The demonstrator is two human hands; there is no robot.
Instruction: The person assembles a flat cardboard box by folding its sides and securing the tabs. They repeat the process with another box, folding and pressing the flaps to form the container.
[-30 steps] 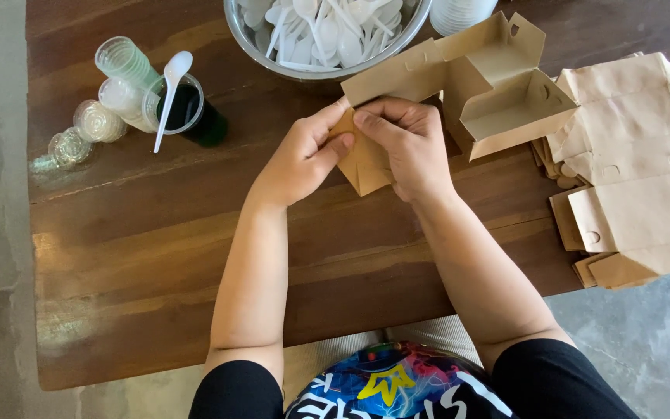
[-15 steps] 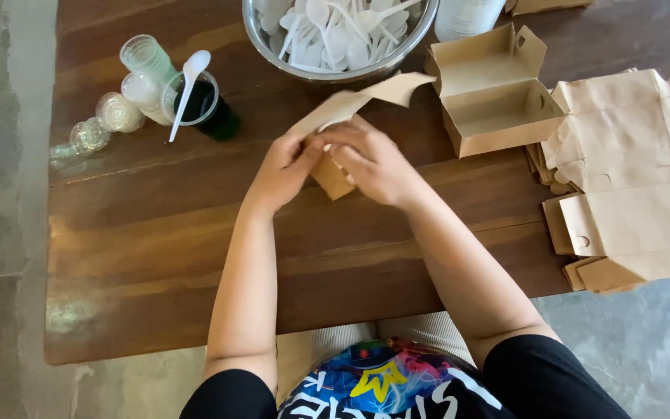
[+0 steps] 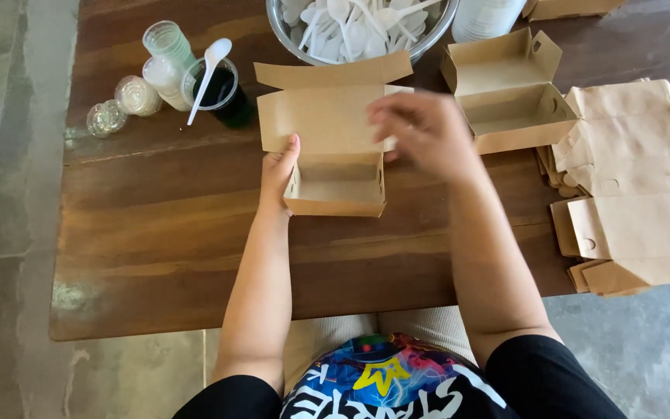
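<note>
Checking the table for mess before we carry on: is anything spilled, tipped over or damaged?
No spill shows. Small clear lidded cups lie toppled on their sides by the dark drink cup. The flat brown cartons sit in an untidy, skewed pile at the table's right edge.
</note>
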